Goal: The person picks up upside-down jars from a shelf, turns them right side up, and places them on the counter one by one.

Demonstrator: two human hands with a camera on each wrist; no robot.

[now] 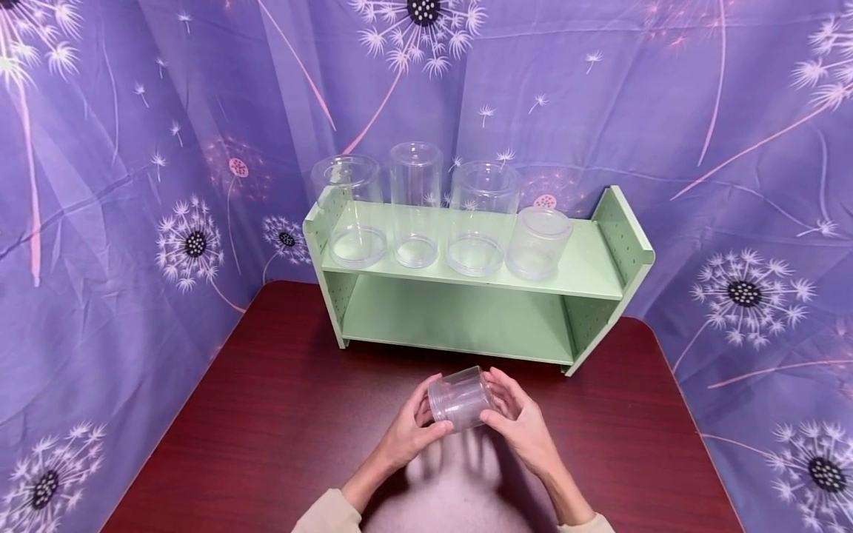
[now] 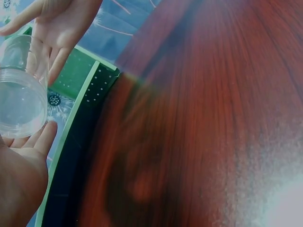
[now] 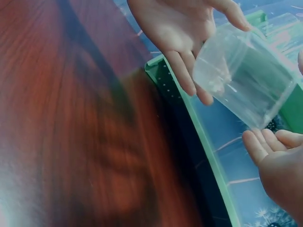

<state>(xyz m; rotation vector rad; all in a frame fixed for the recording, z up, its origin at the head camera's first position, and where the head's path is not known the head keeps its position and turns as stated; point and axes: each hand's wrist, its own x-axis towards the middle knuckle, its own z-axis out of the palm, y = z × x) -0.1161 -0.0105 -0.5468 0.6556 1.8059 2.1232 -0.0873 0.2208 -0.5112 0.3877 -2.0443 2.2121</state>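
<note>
A small clear plastic jar (image 1: 460, 400) is held on its side above the table, between both hands. My left hand (image 1: 408, 433) grips its left end, thumb in front and fingers behind. At the other end, my right hand (image 1: 523, 426) holds it the same way. In the left wrist view the jar (image 2: 21, 101) turns a wide round end with a ridged rim to the camera. The right wrist view shows the jar (image 3: 244, 78) tilted, its see-through wall between the left hand (image 3: 175, 33) and right hand (image 3: 284, 172). It looks to have nothing inside.
A green two-tier shelf (image 1: 460, 318) stands at the back of the dark red table (image 1: 266, 444). On its top tier are a wide tall jar (image 1: 356, 244), a narrow tall jar (image 1: 416, 200), another tall jar (image 1: 476, 252) and a short jar (image 1: 538, 244). Purple dandelion cloth (image 1: 220, 89) hangs behind.
</note>
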